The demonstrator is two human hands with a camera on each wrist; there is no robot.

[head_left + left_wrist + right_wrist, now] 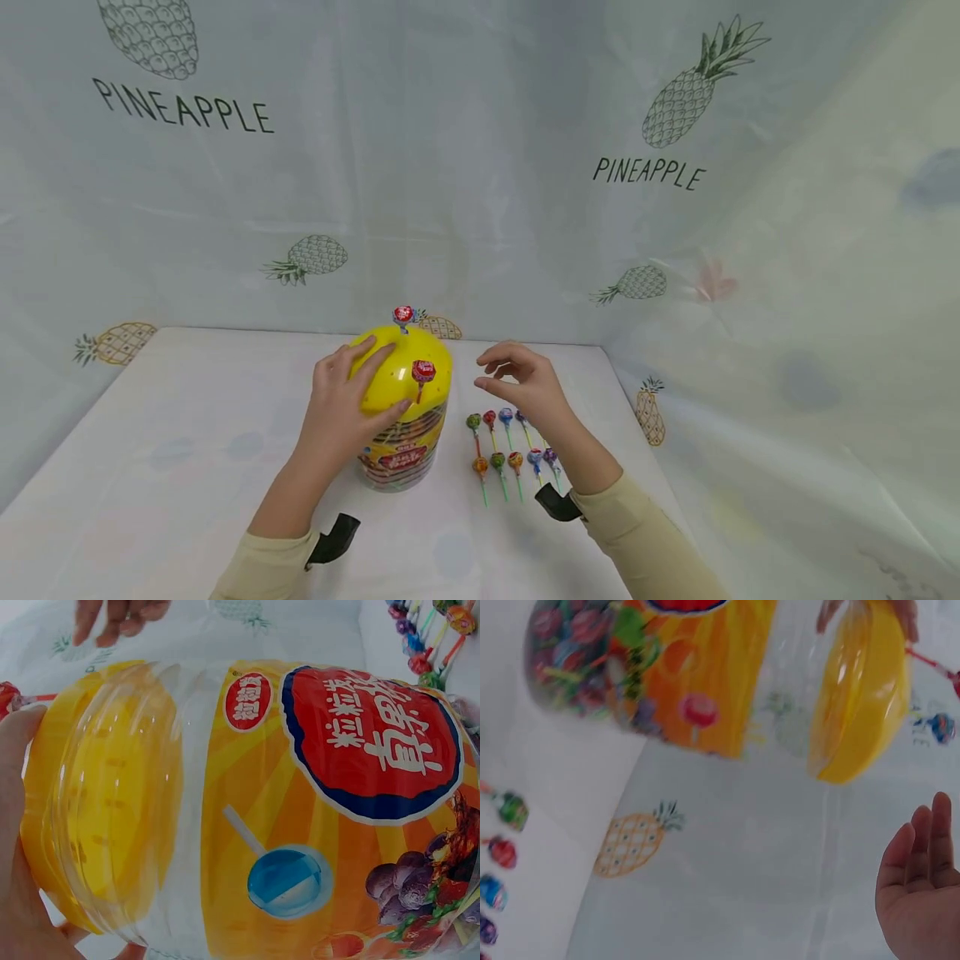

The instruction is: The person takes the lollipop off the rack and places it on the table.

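A clear plastic jar [403, 461] with an orange fruit label and a domed yellow lid [438, 357] stands upright on the table. My left hand [337, 408] holds the lid from the left, fingers spread over the dome and thumb at its front edge. One lollipop with a red wrapper [423, 372] sticks up at the front of the lid, and another red-and-blue one [403, 316] at the back. To the right of the jar my right hand [528, 385] hovers in the air, fingers loosely bent and apart from the thumb, holding nothing. Lollipops show inside the jar [697, 682] in the right wrist view.
Several wrapped lollipops [498, 460] lie in two rows on the white tabletop [225, 433], right of the jar and below my right hand. A pale curtain [480, 167] printed with pineapples hangs behind the table and along its right side.
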